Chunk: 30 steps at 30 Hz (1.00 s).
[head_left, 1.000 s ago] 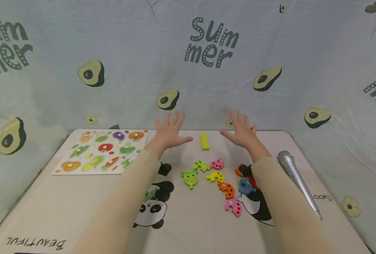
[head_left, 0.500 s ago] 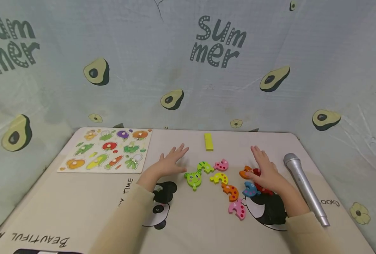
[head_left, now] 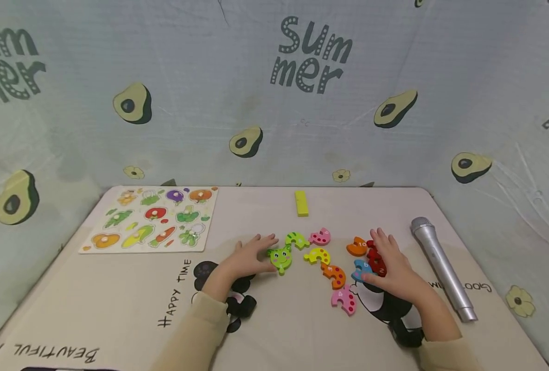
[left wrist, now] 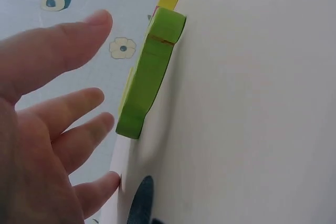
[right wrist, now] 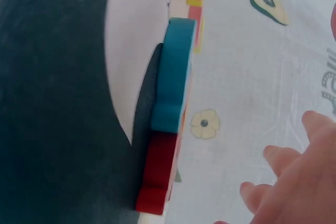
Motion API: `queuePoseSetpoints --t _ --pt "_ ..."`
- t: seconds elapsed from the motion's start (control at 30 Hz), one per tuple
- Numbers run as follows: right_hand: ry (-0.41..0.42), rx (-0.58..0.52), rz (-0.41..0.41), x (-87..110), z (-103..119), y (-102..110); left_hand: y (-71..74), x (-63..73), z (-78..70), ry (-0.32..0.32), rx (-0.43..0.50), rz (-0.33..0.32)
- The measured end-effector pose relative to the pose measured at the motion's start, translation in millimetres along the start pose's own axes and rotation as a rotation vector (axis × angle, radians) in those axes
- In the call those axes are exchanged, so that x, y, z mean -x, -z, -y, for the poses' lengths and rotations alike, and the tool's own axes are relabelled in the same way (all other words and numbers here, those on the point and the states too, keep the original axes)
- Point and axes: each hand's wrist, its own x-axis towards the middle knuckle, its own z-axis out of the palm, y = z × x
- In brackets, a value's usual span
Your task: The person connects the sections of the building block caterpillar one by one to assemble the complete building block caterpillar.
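Note:
My left hand (head_left: 246, 258) is beside a green puzzle piece with an animal face (head_left: 280, 259), fingers spread and nothing gripped. In the left wrist view the green piece's thick edge (left wrist: 152, 72) lies just past the fingertips. My right hand (head_left: 395, 270) hovers with spread fingers at the red numbered pieces (head_left: 376, 261) and a blue piece (head_left: 362, 270), partly covering them. An orange piece marked 10 (head_left: 357, 246) lies beside these. Between the hands runs a loose curve of pieces: green striped (head_left: 297, 240), pink (head_left: 320, 236), yellow (head_left: 318, 256), orange (head_left: 333, 276) and pink (head_left: 344, 300).
A vegetable puzzle board (head_left: 149, 219) lies at the back left. A yellow block (head_left: 301, 203) is at the back middle. A silver microphone (head_left: 443, 269) lies on the right. A printed cloth (head_left: 302, 118) hangs behind the table.
Both hands have come down and back from above the table's far edge. The left is now beside the green face piece, the right at the red and blue pieces. The pieces look unmoved.

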Motion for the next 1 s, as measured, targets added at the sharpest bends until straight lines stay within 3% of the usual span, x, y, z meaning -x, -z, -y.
queuePoseSetpoints --t 0.3,0.7,1.0 --pt "-0.02 -0.054 -0.013 3.4 -13 2 -7.0 -2.0 11.5 -0.031 -0.067 -0.015" --pt "-0.018 -0.169 0.078 3.7 -35 5 -13.5 -10.8 14.3 -0.09 -0.166 -0.095" --pt "-0.091 -0.135 0.113 7.7 -47 6 -5.6 -9.6 20.2 -0.087 -0.168 -0.058"
